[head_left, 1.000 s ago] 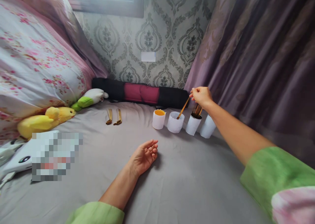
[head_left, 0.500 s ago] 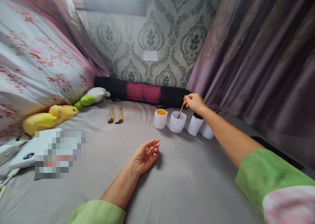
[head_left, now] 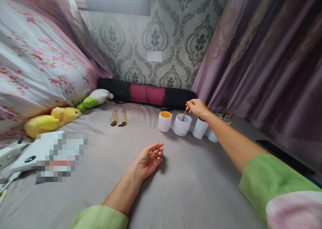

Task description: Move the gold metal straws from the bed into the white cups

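Observation:
My right hand (head_left: pixel 197 107) pinches the top of a thin orange-brown stick (head_left: pixel 184 114). The stick's lower end is down inside a white-wrapped cup (head_left: pixel 182 128), hidden by its wall. Left of that cup stands another white-wrapped cup (head_left: pixel 164 123) with a yellow-orange inside. Under my right forearm are two more white-wrapped containers, one (head_left: pixel 200 129) with a dark rim and one (head_left: pixel 212 136) partly covered by the arm. My left hand (head_left: pixel 150 159) rests palm up on the grey sheet (head_left: pixel 176 188), fingers loosely curled and holding nothing.
Two bundles of gold-coloured sticks, one (head_left: pixel 114 117) beside the other (head_left: pixel 123 118), lie left of the cups. A glass jar of thin sticks (head_left: pixel 227 116) stands behind my right arm. Plush toys (head_left: pixel 45 123), a white device (head_left: pixel 37 152) and a dark flat object (head_left: pixel 284 157) lie around.
My right hand has come slightly down and left, and the stick sits lower in the cup. My left hand stays where it was. The view has shifted slightly.

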A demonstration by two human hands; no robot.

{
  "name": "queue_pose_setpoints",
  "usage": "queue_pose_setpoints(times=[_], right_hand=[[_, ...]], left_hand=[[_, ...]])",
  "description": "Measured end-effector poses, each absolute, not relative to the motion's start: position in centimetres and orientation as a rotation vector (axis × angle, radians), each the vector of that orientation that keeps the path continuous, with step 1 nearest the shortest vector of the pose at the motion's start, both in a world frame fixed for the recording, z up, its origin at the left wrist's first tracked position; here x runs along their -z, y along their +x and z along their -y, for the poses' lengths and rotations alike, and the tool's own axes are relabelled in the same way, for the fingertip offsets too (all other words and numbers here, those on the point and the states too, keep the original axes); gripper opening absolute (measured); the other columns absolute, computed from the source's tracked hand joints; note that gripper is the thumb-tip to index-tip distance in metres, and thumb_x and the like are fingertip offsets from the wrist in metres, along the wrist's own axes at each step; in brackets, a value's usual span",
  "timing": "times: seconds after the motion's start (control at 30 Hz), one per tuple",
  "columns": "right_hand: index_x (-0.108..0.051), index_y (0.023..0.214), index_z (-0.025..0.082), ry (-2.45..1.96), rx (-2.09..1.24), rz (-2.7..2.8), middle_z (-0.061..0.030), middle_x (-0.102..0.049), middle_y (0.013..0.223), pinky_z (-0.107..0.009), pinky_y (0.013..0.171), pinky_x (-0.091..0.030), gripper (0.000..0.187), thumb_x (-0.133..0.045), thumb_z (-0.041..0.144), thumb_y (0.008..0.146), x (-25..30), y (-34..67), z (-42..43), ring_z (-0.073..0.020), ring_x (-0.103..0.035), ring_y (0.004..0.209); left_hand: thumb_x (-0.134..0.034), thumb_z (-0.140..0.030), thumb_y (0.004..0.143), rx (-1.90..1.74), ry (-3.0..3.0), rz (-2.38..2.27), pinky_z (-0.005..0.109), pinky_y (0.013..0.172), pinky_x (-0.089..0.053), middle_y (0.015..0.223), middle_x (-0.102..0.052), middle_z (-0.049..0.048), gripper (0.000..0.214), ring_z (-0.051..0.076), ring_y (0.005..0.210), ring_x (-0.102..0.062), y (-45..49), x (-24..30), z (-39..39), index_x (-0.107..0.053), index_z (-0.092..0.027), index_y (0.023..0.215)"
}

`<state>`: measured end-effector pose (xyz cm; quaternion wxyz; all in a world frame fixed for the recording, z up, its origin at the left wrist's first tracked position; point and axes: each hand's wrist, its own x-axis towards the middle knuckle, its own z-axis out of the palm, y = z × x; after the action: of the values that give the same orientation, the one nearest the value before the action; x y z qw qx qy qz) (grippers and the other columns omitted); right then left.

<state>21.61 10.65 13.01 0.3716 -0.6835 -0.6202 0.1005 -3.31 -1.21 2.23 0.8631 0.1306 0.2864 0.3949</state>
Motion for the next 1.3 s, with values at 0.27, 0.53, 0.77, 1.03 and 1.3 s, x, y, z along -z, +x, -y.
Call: queue_pose_setpoints(times=[0.27, 0.53, 0.77, 1.03, 1.3], right_hand=[[-0.060, 0.077, 0.014, -1.795, -0.332, 1.580, -0.0040, -0.067, 0.070, -0.013, 0.038, -0.036, 0.021, -0.046, 0.029, 0.082, -12.3, 21.3, -11.1, -0.0034, -0.051, 0.041], [-0.060, 0.076, 0.014, -1.817, -0.355, 1.493, -0.0042, -0.066, 0.070, -0.013, 0.038, -0.036, 0.022, -0.046, 0.029, 0.081, -11.8, 21.3, -11.9, -0.0034, -0.050, 0.040], [-0.060, 0.077, 0.013, -1.840, -0.395, 1.448, -0.0062, -0.066, 0.074, -0.014, 0.036, -0.036, 0.019, -0.046, 0.026, 0.080, -11.4, 21.3, -12.5, -0.0039, -0.050, 0.039], [-0.060, 0.078, 0.013, -1.847, -0.429, 1.418, -0.0061, -0.066, 0.072, -0.013, 0.036, -0.035, 0.021, -0.048, 0.030, 0.081, -10.9, 21.3, -12.8, -0.0034, -0.050, 0.040], [-0.059, 0.078, 0.012, -1.858, -0.463, 1.423, -0.0076, -0.066, 0.077, -0.013, 0.036, -0.035, 0.021, -0.044, 0.027, 0.083, -10.5, 21.8, -13.2, -0.0037, -0.050, 0.041]], left_hand=[[-0.056, -0.017, 0.074, -0.819, 0.283, -0.603, 0.016, 0.044, -0.041, 0.068, -0.054, 0.0034, 0.013, 0.006, 0.052, -0.049, -3.2, -2.3, 1.1, -0.058, -0.008, 0.084], [-0.055, -0.016, 0.075, -0.807, 0.274, -0.599, 0.016, 0.045, -0.042, 0.067, -0.055, 0.0036, 0.011, 0.005, 0.051, -0.049, -3.3, -2.2, 1.1, -0.058, -0.008, 0.083], [-0.057, -0.016, 0.073, -0.803, 0.288, -0.584, 0.016, 0.045, -0.041, 0.068, -0.054, 0.0031, 0.013, 0.006, 0.053, -0.050, -3.3, -2.0, 1.0, -0.058, -0.008, 0.084], [-0.057, -0.016, 0.073, -0.796, 0.280, -0.593, 0.016, 0.046, -0.042, 0.067, -0.055, 0.0026, 0.013, 0.005, 0.052, -0.050, -3.3, -2.1, 1.0, -0.058, -0.009, 0.084], [-0.058, -0.015, 0.073, -0.802, 0.275, -0.586, 0.016, 0.047, -0.041, 0.068, -0.055, 0.0031, 0.015, 0.005, 0.053, -0.049, -3.3, -2.1, 1.0, -0.057, -0.008, 0.086]])
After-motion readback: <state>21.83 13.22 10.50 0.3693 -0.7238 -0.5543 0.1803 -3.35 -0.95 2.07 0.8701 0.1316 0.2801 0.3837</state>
